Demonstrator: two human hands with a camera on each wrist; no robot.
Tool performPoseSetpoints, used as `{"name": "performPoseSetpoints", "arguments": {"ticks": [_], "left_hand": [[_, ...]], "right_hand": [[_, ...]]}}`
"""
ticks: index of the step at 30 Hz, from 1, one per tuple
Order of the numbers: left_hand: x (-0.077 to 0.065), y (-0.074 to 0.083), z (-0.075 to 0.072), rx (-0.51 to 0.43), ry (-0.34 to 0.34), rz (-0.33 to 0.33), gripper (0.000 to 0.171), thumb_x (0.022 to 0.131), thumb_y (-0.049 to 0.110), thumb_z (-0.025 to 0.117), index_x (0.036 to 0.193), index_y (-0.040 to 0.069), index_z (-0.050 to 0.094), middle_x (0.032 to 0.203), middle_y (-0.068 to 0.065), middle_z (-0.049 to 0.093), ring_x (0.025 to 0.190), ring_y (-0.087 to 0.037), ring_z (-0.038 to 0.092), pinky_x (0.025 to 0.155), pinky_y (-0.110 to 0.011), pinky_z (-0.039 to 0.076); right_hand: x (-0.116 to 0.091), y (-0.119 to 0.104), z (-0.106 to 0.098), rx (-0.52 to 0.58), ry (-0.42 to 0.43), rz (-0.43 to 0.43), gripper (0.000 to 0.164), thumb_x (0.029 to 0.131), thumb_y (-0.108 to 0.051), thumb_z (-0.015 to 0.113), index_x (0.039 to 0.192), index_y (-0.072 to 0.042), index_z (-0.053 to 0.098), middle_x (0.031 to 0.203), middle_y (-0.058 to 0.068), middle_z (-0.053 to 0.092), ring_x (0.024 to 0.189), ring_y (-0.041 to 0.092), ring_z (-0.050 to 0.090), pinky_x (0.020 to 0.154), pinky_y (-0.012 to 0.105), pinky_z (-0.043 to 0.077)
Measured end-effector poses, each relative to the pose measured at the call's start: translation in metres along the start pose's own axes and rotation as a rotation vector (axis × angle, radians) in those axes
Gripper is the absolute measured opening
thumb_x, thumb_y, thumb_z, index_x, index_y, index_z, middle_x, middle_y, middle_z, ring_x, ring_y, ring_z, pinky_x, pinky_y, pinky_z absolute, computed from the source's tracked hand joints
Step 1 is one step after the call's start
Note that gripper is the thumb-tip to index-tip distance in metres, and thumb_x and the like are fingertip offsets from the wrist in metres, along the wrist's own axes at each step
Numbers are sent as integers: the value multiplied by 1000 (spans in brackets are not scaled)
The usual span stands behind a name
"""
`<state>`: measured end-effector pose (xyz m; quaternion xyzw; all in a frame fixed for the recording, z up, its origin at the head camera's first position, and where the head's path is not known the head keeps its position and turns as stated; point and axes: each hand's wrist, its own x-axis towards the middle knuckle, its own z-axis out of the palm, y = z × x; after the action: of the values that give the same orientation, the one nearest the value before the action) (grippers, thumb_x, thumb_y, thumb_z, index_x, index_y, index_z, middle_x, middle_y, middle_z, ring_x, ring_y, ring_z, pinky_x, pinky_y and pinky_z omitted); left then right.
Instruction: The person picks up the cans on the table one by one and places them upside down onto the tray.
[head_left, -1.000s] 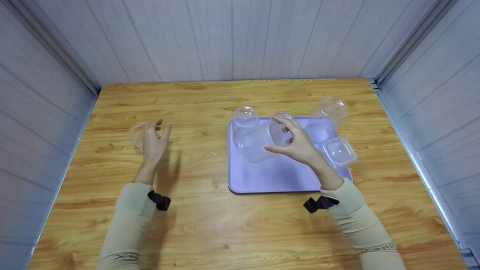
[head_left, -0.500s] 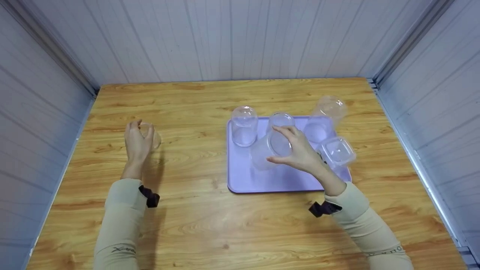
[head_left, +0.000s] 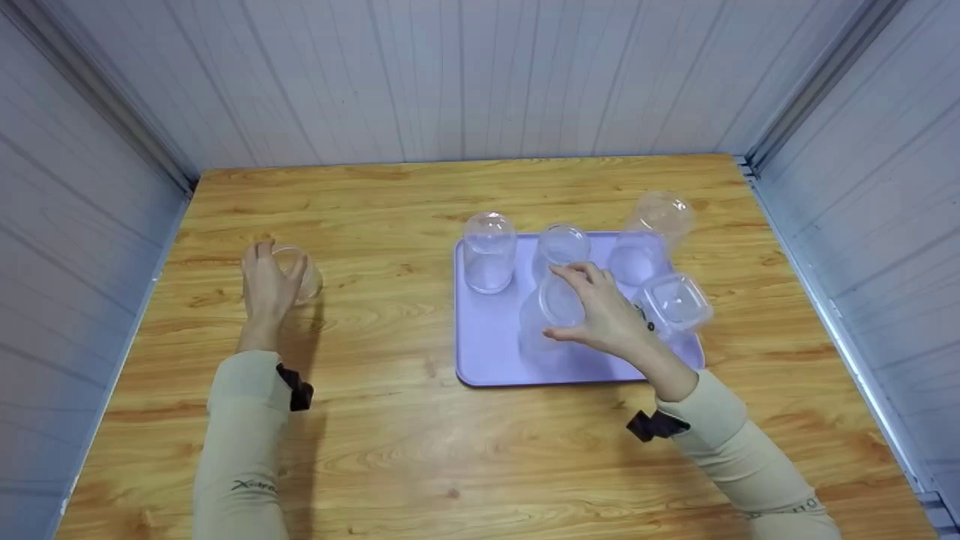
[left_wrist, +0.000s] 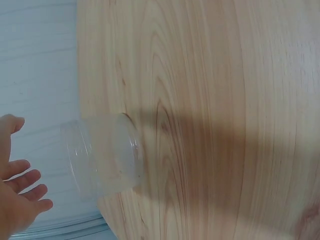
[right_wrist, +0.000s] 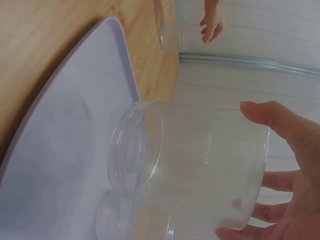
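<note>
My right hand (head_left: 611, 319) grips one end of a clear round plastic jar (right_wrist: 205, 155), held over the lilac tray (head_left: 480, 356). In the right wrist view its ringed end points at the tray, and my thumb and fingertips press the opposite end. At the left of the table stands another clear round plastic jar (head_left: 310, 283). My left hand (head_left: 267, 292) is beside and above it, fingers loosely bent. The left wrist view shows that hand (left_wrist: 17, 185) apart from the jar (left_wrist: 102, 155), holding nothing.
Clear containers stand on the tray: a round one (head_left: 490, 255) at back left, one (head_left: 564, 244) at back middle, a taller one (head_left: 652, 232) at back right, and a squarish one (head_left: 679, 301) at the right edge. Panelled walls (head_left: 465, 82) enclose the wooden table (head_left: 390, 435).
My right hand has brought its jar slightly toward me and turned it more upright over the tray. My left hand has moved left, off the other jar, which now stands on the table.
</note>
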<state>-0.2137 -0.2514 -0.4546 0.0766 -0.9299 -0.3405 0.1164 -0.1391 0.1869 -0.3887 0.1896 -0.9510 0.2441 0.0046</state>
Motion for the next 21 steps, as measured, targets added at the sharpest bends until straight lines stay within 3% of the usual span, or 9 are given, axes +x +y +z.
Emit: {"name": "performPoseSetpoints", "arguments": {"ticks": [8, 13, 21], "left_hand": [[2, -9, 0, 79, -65, -26, 74, 84, 37, 57, 134, -8, 25, 133, -27, 25, 123, -41, 21, 99, -49, 24], [2, -13, 1, 114, -63, -60, 81, 81, 43, 59, 136, -5, 23, 135, -28, 21, 124, -41, 19, 100, -50, 21], [4, -12, 2, 129, -86, -111, 94, 77, 50, 60, 139, -2, 12, 140, -27, 11, 127, -43, 10, 93, -63, 21]], "right_hand": [[-6, 6, 3, -55, -36, 18, 85, 61, -41, 77, 132, -10, 41, 123, 17, 41, 107, 33, 40, 81, 49, 42], [-7, 12, 7, -78, -52, 23, 86, 59, -39, 79, 131, -10, 42, 122, 18, 41, 107, 34, 40, 78, 49, 43], [-8, 20, 11, -120, -73, 35, 87, 57, -36, 80, 131, -9, 42, 125, 19, 40, 108, 36, 40, 75, 53, 43]]}}
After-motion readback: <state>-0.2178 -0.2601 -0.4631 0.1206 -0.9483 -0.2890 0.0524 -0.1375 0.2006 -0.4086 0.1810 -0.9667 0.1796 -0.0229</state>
